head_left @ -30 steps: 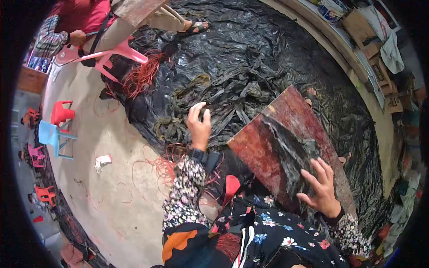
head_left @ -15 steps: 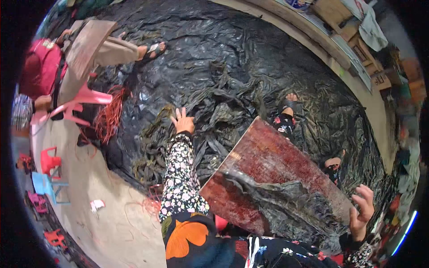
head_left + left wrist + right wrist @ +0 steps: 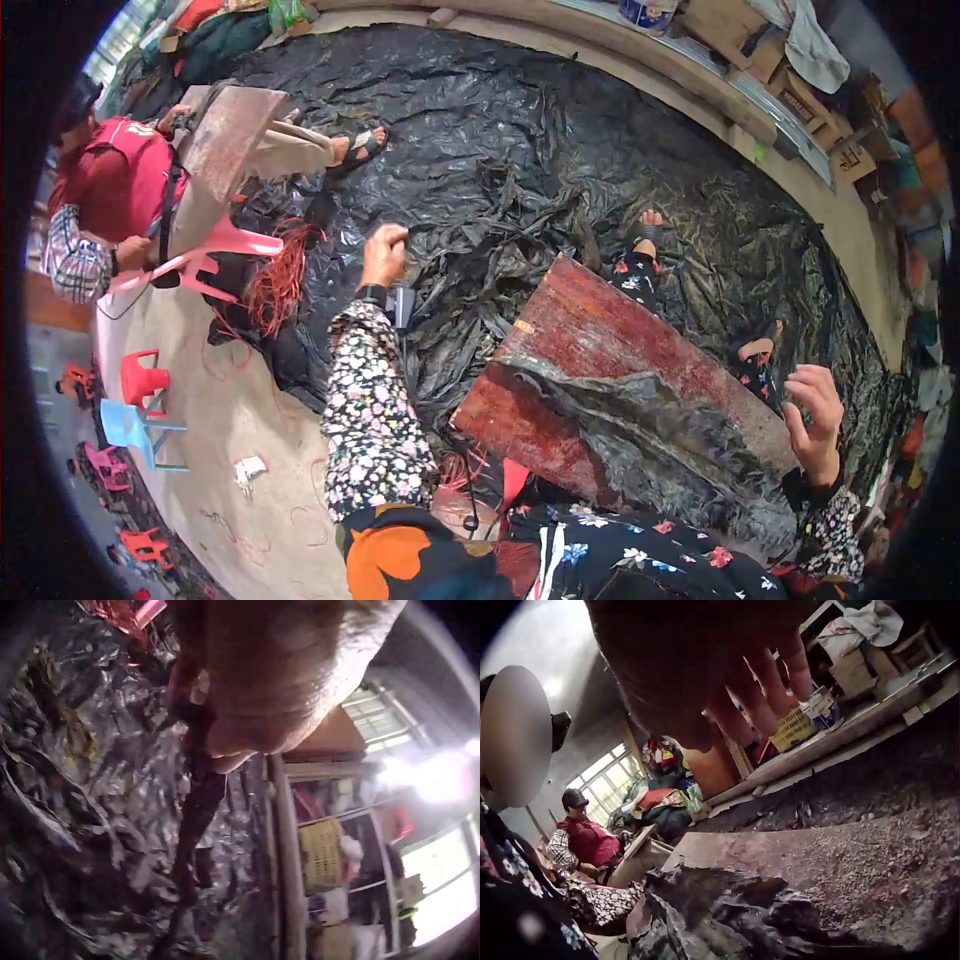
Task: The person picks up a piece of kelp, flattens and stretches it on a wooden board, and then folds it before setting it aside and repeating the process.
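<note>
My left hand (image 3: 385, 258), fingers curled, is over the dark heap of kelp (image 3: 490, 225) spread on black plastic sheeting. In the left wrist view it grips a narrow dark kelp strip (image 3: 196, 814) that hangs below the fingers. Across my lap lies a reddish wooden board (image 3: 610, 320), with a wrinkled sheet of kelp (image 3: 660, 435) flat along its near half. At the board's right end my right hand (image 3: 818, 420) is raised, holding nothing. Its fingers are loosely bent above the board in the right wrist view.
Another person (image 3: 120, 185) sits at the left on a pink chair (image 3: 230, 245) with a board on the lap. Red cords (image 3: 280, 280) hang beside that chair. Small red and blue stools (image 3: 125, 415) and a white glove (image 3: 248, 470) are on the floor. Cardboard boxes (image 3: 800, 105) line the right edge.
My left hand reached out over the heap with fingers spread, then curled round a kelp strip. The right hand moved off the kelp on the board to its right end.
</note>
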`<state>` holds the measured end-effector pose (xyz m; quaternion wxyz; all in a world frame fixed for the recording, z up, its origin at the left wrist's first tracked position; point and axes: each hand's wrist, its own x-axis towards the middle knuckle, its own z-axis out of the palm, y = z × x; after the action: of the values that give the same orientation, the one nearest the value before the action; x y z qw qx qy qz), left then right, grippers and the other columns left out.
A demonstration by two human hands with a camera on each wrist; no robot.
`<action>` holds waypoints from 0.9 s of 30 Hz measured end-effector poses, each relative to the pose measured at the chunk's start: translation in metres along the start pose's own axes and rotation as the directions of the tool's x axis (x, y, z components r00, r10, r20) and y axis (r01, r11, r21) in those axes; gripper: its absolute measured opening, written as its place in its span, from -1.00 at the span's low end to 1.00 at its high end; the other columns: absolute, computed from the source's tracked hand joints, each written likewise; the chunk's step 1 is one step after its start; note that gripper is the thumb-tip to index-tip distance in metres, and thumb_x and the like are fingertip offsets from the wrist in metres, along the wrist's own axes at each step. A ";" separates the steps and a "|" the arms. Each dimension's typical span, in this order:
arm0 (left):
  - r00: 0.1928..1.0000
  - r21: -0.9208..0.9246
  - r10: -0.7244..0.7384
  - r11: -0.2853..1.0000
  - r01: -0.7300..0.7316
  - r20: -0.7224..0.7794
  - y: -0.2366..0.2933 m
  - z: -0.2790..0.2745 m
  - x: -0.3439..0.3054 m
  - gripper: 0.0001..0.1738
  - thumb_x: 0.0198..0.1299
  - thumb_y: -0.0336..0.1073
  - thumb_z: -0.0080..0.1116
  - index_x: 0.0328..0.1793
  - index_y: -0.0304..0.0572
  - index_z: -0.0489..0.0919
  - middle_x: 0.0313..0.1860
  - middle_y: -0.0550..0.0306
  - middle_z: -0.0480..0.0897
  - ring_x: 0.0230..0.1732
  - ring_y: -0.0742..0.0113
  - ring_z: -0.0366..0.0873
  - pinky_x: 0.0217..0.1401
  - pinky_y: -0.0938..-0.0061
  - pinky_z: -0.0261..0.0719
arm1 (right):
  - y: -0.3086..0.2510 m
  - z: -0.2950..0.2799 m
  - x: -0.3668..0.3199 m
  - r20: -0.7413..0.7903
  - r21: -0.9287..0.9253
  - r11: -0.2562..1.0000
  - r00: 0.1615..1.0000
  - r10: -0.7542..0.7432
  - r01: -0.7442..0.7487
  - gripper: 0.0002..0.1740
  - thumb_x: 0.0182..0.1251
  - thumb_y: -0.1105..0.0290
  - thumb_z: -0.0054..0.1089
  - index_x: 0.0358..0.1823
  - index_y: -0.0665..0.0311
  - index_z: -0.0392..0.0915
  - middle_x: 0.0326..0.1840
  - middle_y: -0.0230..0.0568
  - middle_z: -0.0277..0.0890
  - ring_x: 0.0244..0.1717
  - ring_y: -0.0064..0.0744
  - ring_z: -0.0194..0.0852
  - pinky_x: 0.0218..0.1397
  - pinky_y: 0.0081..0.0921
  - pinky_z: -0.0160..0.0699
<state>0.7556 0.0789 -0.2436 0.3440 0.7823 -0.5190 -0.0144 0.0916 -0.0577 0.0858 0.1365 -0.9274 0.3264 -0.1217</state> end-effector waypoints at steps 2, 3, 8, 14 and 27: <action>1.000 -0.125 -0.011 0.992 0.008 -0.023 0.057 -0.057 0.035 -0.74 0.09 -0.50 0.14 -0.13 -0.23 0.77 -0.05 -0.06 0.75 -0.08 0.12 0.73 0.08 0.34 0.65 | 0.000 -0.005 0.000 -0.007 0.017 1.000 1.000 -0.026 0.026 -0.72 0.03 0.57 0.30 -0.17 0.35 0.59 -0.09 -0.04 0.57 0.05 0.08 0.53 0.16 -0.14 0.51; 0.998 -0.196 -0.056 0.979 0.053 -0.012 0.084 -0.084 0.052 -0.72 0.11 -0.50 0.14 -0.11 -0.24 0.79 -0.03 -0.02 0.77 -0.13 0.20 0.74 0.07 0.39 0.65 | 0.001 -0.007 0.001 -0.005 0.032 0.998 0.999 -0.051 0.051 -0.75 0.05 0.58 0.30 -0.18 0.35 0.58 -0.11 -0.05 0.58 0.03 0.07 0.54 0.14 -0.14 0.52; 0.976 -0.720 -0.173 0.694 0.026 -0.132 0.208 -0.209 0.129 -0.67 0.22 -0.48 0.14 0.10 -0.40 0.69 -0.04 0.12 0.73 -0.28 0.43 0.63 -0.07 0.54 0.66 | 0.003 -0.010 0.020 -0.092 0.039 0.980 0.977 -0.190 0.194 -0.79 0.08 0.59 0.34 -0.21 0.35 0.61 -0.18 -0.07 0.60 -0.03 0.05 0.56 0.08 -0.20 0.55; 0.931 -0.817 0.059 0.462 -0.345 -0.359 0.297 -0.343 0.215 -0.71 0.41 -0.46 0.06 0.18 -0.35 0.64 0.04 0.07 0.70 -0.08 0.35 0.65 -0.02 0.47 0.65 | -0.012 -0.024 0.055 -0.156 0.140 0.951 0.955 -0.253 0.275 -0.77 0.17 0.55 0.33 -0.12 0.39 0.62 -0.13 -0.01 0.62 -0.03 -0.03 0.60 0.02 -0.27 0.58; 0.383 0.666 0.867 0.492 -0.561 -0.319 0.576 -0.484 0.146 -0.61 0.41 -0.33 0.14 0.26 -0.47 0.52 0.20 -0.29 0.58 0.12 -0.12 0.59 0.16 0.26 0.60 | -0.111 0.003 0.176 -0.058 0.673 0.727 0.989 -0.133 0.137 0.12 0.19 0.28 0.53 0.67 -0.02 -0.06 0.43 0.08 0.25 -0.23 -0.64 0.54 -0.17 -0.57 0.61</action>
<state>0.5448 0.0831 0.4930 0.2705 0.4772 -0.6541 0.5208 0.2892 -0.0858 0.1440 0.4530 -0.8356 0.1923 -0.2441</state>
